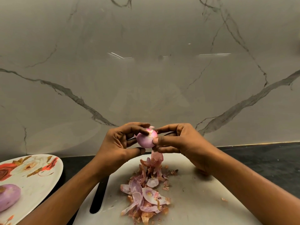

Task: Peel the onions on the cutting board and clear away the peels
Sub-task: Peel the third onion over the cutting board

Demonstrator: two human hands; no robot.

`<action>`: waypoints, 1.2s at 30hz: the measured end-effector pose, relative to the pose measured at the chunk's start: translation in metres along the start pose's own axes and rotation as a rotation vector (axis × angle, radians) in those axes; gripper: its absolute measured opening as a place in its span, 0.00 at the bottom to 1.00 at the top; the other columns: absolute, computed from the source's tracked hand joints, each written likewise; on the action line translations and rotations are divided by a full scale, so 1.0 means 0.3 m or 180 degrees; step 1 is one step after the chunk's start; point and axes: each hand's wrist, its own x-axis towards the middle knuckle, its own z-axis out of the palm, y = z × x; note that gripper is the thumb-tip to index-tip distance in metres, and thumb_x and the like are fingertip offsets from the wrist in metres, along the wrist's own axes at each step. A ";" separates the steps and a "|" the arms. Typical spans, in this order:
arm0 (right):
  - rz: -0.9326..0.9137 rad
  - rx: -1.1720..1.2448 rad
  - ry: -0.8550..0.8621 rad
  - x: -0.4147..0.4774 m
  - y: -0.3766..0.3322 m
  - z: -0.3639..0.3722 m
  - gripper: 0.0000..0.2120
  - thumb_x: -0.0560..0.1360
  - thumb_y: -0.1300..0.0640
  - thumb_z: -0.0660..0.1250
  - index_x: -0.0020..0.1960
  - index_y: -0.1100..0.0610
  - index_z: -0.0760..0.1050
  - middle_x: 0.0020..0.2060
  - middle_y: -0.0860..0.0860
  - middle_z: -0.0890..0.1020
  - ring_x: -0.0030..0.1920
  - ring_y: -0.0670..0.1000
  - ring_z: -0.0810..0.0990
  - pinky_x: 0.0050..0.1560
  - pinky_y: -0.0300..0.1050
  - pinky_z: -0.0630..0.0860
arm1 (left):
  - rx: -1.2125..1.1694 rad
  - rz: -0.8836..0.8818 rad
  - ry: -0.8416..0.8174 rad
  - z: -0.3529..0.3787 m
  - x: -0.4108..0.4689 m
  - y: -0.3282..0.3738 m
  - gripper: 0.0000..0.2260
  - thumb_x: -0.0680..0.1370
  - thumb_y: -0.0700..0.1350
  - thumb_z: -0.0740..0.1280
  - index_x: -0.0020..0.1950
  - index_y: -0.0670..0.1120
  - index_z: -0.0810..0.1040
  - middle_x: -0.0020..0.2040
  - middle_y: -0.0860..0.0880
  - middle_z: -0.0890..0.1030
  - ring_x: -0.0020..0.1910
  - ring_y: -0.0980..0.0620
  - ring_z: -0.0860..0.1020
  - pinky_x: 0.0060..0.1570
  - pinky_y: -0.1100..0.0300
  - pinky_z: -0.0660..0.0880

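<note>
A small pink onion [146,140] is held in the air above the white cutting board [203,197]. My left hand [120,142] grips it from the left, fingers curled over its top. My right hand [177,140] pinches it from the right with thumb and fingers. A strip of papery peel [157,157] hangs down from the onion's underside. A heap of pink and brown peels [146,192] lies on the board below the hands.
A floral plate [32,168] at the left holds a peeled onion [8,197]. A black knife handle [99,195] lies at the board's left edge, under my left forearm. Dark countertop [267,161] runs to a marble wall behind.
</note>
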 end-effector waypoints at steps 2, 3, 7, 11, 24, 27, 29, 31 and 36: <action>-0.0050 0.0036 0.0039 -0.003 -0.003 0.003 0.20 0.72 0.64 0.79 0.62 0.59 0.82 0.50 0.59 0.89 0.51 0.59 0.90 0.55 0.48 0.86 | -0.0172 -0.0193 0.0005 0.002 0.001 0.010 0.26 0.68 0.26 0.78 0.63 0.41 0.79 0.66 0.48 0.83 0.64 0.44 0.83 0.57 0.53 0.83; -0.0073 0.0042 0.0045 -0.003 -0.004 0.003 0.20 0.72 0.64 0.79 0.62 0.59 0.82 0.49 0.60 0.89 0.51 0.59 0.90 0.54 0.48 0.86 | -0.0243 -0.0283 0.0027 0.003 0.001 0.016 0.28 0.67 0.29 0.79 0.65 0.42 0.78 0.65 0.48 0.83 0.63 0.44 0.84 0.55 0.53 0.84; -0.0104 0.0009 0.0040 -0.006 -0.004 0.006 0.19 0.72 0.64 0.79 0.62 0.58 0.82 0.49 0.59 0.89 0.50 0.59 0.90 0.53 0.48 0.87 | -0.0072 -0.0370 0.0217 0.014 -0.001 0.021 0.30 0.66 0.37 0.82 0.66 0.45 0.79 0.62 0.50 0.85 0.60 0.45 0.85 0.53 0.50 0.85; -0.0077 -0.0264 0.0130 -0.011 -0.005 0.007 0.14 0.74 0.62 0.78 0.59 0.61 0.83 0.46 0.59 0.89 0.47 0.58 0.90 0.50 0.48 0.87 | 0.0135 -0.0354 0.0113 0.016 -0.009 0.012 0.27 0.67 0.38 0.82 0.66 0.43 0.82 0.61 0.47 0.86 0.59 0.44 0.86 0.54 0.48 0.85; -0.0580 -0.1593 0.0270 -0.003 0.005 -0.016 0.04 0.77 0.65 0.75 0.50 0.61 0.88 0.38 0.54 0.89 0.40 0.52 0.90 0.45 0.47 0.87 | 0.0172 -0.0294 -0.0278 0.004 -0.008 0.017 0.25 0.69 0.37 0.80 0.66 0.44 0.83 0.61 0.47 0.87 0.59 0.45 0.86 0.57 0.50 0.84; -0.0473 -0.1317 0.0182 -0.003 -0.005 -0.015 0.05 0.80 0.64 0.72 0.51 0.62 0.87 0.39 0.56 0.89 0.42 0.54 0.90 0.46 0.47 0.87 | 0.0158 -0.0283 -0.0225 -0.002 -0.006 0.019 0.25 0.69 0.36 0.80 0.66 0.43 0.83 0.61 0.47 0.87 0.59 0.45 0.86 0.57 0.50 0.84; -0.0400 -0.1159 0.0111 -0.006 -0.009 -0.009 0.05 0.80 0.63 0.72 0.51 0.61 0.87 0.40 0.56 0.89 0.43 0.55 0.90 0.45 0.45 0.87 | 0.0191 -0.0275 -0.0184 -0.006 -0.006 0.018 0.25 0.69 0.36 0.80 0.65 0.43 0.83 0.60 0.48 0.87 0.59 0.45 0.86 0.57 0.50 0.84; -0.0378 -0.1111 0.0070 -0.007 -0.011 -0.005 0.04 0.79 0.61 0.74 0.52 0.60 0.87 0.41 0.56 0.89 0.43 0.54 0.90 0.45 0.43 0.87 | 0.0199 -0.0284 -0.0157 -0.005 -0.005 0.016 0.25 0.69 0.37 0.80 0.66 0.43 0.83 0.60 0.48 0.87 0.59 0.45 0.86 0.57 0.49 0.84; -0.0403 -0.0974 0.0217 0.001 -0.006 -0.005 0.09 0.75 0.55 0.78 0.53 0.58 0.87 0.43 0.55 0.90 0.45 0.54 0.90 0.48 0.46 0.87 | 0.0288 -0.0258 0.0054 -0.001 -0.005 0.011 0.26 0.68 0.40 0.82 0.65 0.43 0.84 0.59 0.48 0.87 0.57 0.45 0.87 0.57 0.47 0.84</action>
